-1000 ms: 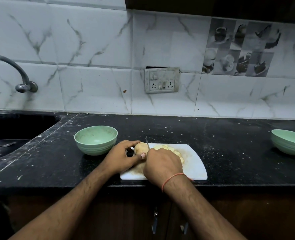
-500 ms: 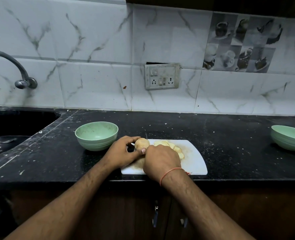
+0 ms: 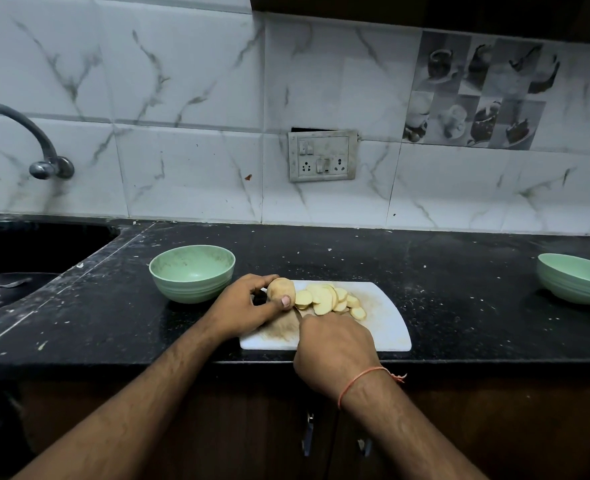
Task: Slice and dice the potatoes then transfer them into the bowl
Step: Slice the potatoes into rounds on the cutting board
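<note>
A white cutting board (image 3: 387,323) lies on the black counter near its front edge. My left hand (image 3: 241,306) grips the uncut end of a potato (image 3: 279,288) at the board's left side. Several pale round slices (image 3: 328,299) lie fanned out to the right of it. My right hand (image 3: 335,348) grips a knife whose dark blade (image 3: 297,315) shows only a little, just in front of the potato's cut face. A green bowl (image 3: 192,273) with nothing in it stands just left of the board.
A second green bowl (image 3: 577,278) sits at the counter's far right. A black sink (image 3: 27,258) with a tap (image 3: 40,147) above it is at the left. A tiled wall with a socket plate (image 3: 323,155) rises behind. Cupboard doors are below the counter edge.
My right hand has drawn back toward me and lowered the knife from upright over the potato to low in front of it. The fanned slices are now uncovered. My left hand keeps its hold.
</note>
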The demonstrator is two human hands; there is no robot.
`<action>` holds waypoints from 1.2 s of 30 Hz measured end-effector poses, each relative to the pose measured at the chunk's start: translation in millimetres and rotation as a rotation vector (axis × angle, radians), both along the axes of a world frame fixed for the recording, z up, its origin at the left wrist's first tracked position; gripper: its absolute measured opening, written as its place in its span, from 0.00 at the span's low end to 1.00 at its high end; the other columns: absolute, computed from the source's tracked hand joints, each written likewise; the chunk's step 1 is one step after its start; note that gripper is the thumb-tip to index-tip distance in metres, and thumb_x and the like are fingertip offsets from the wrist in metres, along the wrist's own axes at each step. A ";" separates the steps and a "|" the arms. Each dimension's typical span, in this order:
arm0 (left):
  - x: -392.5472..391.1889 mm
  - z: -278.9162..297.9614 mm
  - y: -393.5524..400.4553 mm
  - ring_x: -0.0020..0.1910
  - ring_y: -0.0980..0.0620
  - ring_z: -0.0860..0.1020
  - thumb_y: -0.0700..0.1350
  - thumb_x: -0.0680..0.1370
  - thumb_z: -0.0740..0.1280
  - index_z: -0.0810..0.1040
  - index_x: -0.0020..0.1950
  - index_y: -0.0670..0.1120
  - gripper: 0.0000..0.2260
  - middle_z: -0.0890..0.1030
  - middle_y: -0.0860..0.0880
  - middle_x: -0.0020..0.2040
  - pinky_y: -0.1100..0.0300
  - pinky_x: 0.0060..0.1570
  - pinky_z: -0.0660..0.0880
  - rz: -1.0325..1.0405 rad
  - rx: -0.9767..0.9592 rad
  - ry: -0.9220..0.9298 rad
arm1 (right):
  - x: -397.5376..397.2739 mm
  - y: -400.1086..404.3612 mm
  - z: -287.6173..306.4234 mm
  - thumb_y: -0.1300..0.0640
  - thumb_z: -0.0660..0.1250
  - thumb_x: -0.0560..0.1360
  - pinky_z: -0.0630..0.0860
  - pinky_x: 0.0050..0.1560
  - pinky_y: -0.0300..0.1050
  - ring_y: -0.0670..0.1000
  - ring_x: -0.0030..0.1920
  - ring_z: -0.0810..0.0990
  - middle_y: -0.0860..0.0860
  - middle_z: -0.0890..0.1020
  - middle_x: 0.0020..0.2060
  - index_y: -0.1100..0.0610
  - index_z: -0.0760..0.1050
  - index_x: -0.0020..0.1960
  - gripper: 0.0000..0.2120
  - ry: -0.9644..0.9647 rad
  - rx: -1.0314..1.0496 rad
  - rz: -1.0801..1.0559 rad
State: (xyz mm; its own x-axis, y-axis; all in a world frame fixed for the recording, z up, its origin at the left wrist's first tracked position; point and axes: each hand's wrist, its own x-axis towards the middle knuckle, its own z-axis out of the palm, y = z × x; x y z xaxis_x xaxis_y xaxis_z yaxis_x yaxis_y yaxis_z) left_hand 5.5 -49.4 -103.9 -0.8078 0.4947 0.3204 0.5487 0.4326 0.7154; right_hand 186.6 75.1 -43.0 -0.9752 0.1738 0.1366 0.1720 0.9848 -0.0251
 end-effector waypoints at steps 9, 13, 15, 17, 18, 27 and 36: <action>3.8 0.6 -1.1 0.60 0.62 0.80 0.58 0.75 0.79 0.79 0.72 0.57 0.26 0.79 0.59 0.63 0.60 0.65 0.74 0.014 0.014 -0.020 | 0.9 0.1 19.6 0.57 0.60 0.79 0.71 0.46 0.47 0.58 0.58 0.78 0.54 0.81 0.55 0.55 0.77 0.58 0.11 0.090 -0.086 -0.038; 6.3 2.3 -2.1 0.58 0.63 0.81 0.66 0.68 0.78 0.81 0.70 0.60 0.31 0.80 0.60 0.62 0.60 0.64 0.76 0.001 0.034 -0.021 | -3.5 -3.4 20.6 0.55 0.59 0.80 0.75 0.54 0.49 0.58 0.61 0.78 0.54 0.80 0.58 0.55 0.77 0.60 0.13 0.108 -0.094 -0.029; 6.9 2.9 -2.1 0.58 0.62 0.81 0.71 0.63 0.74 0.81 0.68 0.61 0.35 0.80 0.60 0.61 0.60 0.63 0.76 -0.002 0.040 -0.022 | -5.0 -4.7 20.0 0.54 0.58 0.82 0.75 0.58 0.51 0.58 0.62 0.77 0.54 0.80 0.58 0.55 0.77 0.62 0.14 0.112 -0.089 -0.019; 6.8 2.3 -2.0 0.58 0.62 0.81 0.72 0.62 0.72 0.81 0.67 0.62 0.35 0.80 0.60 0.61 0.61 0.63 0.76 -0.004 0.049 -0.029 | -6.7 -5.9 18.5 0.54 0.57 0.82 0.74 0.59 0.51 0.58 0.62 0.78 0.54 0.80 0.59 0.54 0.77 0.63 0.14 0.109 -0.069 -0.011; 6.7 2.2 -1.7 0.57 0.63 0.81 0.72 0.62 0.72 0.81 0.67 0.62 0.35 0.80 0.60 0.61 0.61 0.63 0.76 -0.006 0.054 -0.032 | -7.7 -6.2 17.8 0.54 0.57 0.82 0.73 0.59 0.51 0.58 0.62 0.78 0.54 0.80 0.59 0.54 0.77 0.64 0.14 0.109 -0.060 -0.013; 6.3 4.1 -3.4 0.55 0.61 0.82 0.69 0.61 0.73 0.82 0.64 0.65 0.31 0.82 0.58 0.59 0.61 0.63 0.76 -0.028 0.081 -0.026 | -37.9 -7.4 17.3 0.56 0.61 0.80 0.69 0.48 0.47 0.59 0.60 0.79 0.55 0.81 0.57 0.53 0.77 0.62 0.13 0.040 -0.042 -0.030; 0.0 -1.8 -0.1 0.58 0.64 0.79 0.56 0.73 0.81 0.83 0.67 0.59 0.22 0.82 0.58 0.58 0.75 0.56 0.69 0.014 0.060 -0.016 | -14.8 -13.2 0.3 0.60 0.60 0.80 0.72 0.51 0.48 0.59 0.62 0.79 0.54 0.80 0.61 0.58 0.75 0.66 0.15 0.032 0.003 0.019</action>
